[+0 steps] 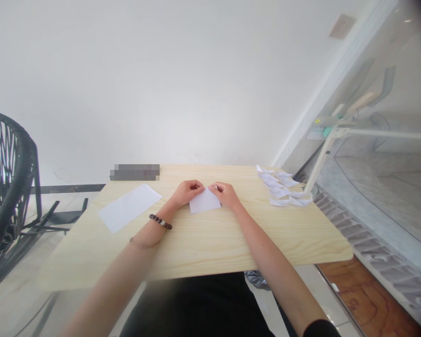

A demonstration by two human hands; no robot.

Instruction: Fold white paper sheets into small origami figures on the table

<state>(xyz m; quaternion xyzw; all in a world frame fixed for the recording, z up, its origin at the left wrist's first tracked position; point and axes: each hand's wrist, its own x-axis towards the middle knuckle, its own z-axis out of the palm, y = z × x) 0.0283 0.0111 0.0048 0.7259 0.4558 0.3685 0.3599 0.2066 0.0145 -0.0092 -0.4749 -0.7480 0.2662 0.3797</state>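
Note:
A small folded sheet of white paper [205,202] lies on the table in front of me. My left hand [188,192] pinches its upper left edge, and my right hand [225,193] pinches its upper right edge close by. Between the two hands the paper's far edge comes to a rough point; the finer creases are too small to make out. Left of my left arm rests a flat sheet of white paper [129,208]. Several folded paper pieces [282,187] with pointed ends stand in rows at the table's right.
The pale wooden table [203,252] meets a white wall. A blurred-out dark patch [135,172] covers something at the back left corner. A black woven chair [12,187] stands to the left, and a white metal frame [323,161] rises beyond the right edge.

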